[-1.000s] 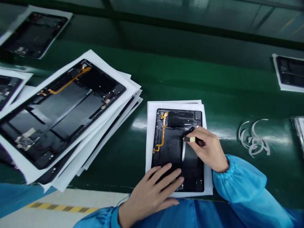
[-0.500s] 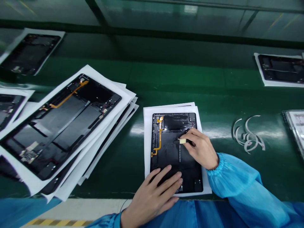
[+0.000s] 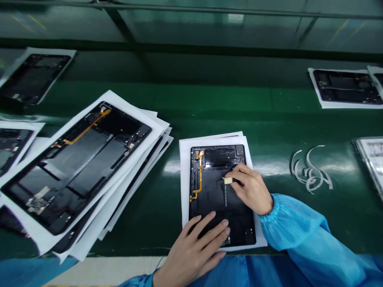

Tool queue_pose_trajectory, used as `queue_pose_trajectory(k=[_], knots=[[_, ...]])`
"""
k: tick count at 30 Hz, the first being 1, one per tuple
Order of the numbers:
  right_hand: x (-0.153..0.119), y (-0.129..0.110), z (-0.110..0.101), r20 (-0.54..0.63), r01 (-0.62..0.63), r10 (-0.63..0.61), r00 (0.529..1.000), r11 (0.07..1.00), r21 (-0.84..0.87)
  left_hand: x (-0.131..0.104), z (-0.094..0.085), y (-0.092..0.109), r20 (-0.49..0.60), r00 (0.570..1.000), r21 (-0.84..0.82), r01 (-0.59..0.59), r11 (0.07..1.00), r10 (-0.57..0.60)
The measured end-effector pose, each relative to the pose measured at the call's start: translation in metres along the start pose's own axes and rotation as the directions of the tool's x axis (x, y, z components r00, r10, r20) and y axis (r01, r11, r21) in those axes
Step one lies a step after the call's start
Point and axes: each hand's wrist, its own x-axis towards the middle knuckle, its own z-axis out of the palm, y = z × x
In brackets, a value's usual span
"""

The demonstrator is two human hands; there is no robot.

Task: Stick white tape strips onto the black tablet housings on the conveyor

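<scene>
An open black tablet housing [image 3: 206, 203] lies on white sheets [image 3: 184, 159] directly in front of me. It has an orange flex cable [image 3: 200, 175] down its left side and a pale printed strip [image 3: 226, 195] near its middle. My left hand [image 3: 194, 249] is spread over the lower part of the housing, fingers stretched out. Above the housing's middle, my right hand [image 3: 251, 187] pinches a slim dark tool with a cream-coloured sleeve [image 3: 228, 180]. The tool points left, close to the top of the pale strip; whether its tip touches the housing I cannot tell.
To the left stands a slanted stack of tablet housings [image 3: 89, 159] interleaved with white sheets. Curled white strips [image 3: 312, 171] lie to the right, and a clear tray [image 3: 371, 159] is at the right edge. More housings on paper lie farther back, left [image 3: 36, 77] and right [image 3: 344, 85].
The view has shifted slightly, so the stack and far housings appear a little lower or farther left. Both hands keep nearly the same places on the housing, the right one still pinching the tool.
</scene>
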Motion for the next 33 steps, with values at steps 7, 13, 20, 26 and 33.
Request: queue_pose_trajectory(k=[7, 13, 20, 26, 33], knots=[[0.000, -0.003, 0.000, -0.018, 0.015, -0.016, 1.000, 0.999, -0.030, 0.000, 0.000, 0.001, 0.000, 1.000, 0.006, 0.013, 1.000, -0.013], [-0.001, -0.003, 0.002, -0.025, 0.015, -0.016, 1.000, 0.999, -0.048, 0.001, 0.000, 0.002, 0.007, 1.000, -0.014, 0.025, 1.000, -0.025], [-0.001, -0.003, 0.003, -0.031, 0.035, -0.037, 0.999, 0.996, -0.079, 0.000, -0.001, 0.002, 0.013, 1.000, -0.024, 0.027, 0.999, -0.027], [-0.001, -0.003, 0.003, -0.011, 0.023, -0.024, 1.000, 0.996, -0.089, 0.000, -0.001, 0.001, 0.035, 0.999, 0.006, 0.004, 1.000, -0.004], [0.000, -0.007, 0.002, -0.039, -0.045, 0.042, 0.998, 0.998, -0.054, -0.001, -0.012, -0.003, 0.097, 0.994, 0.092, -0.059, 0.994, 0.050]])
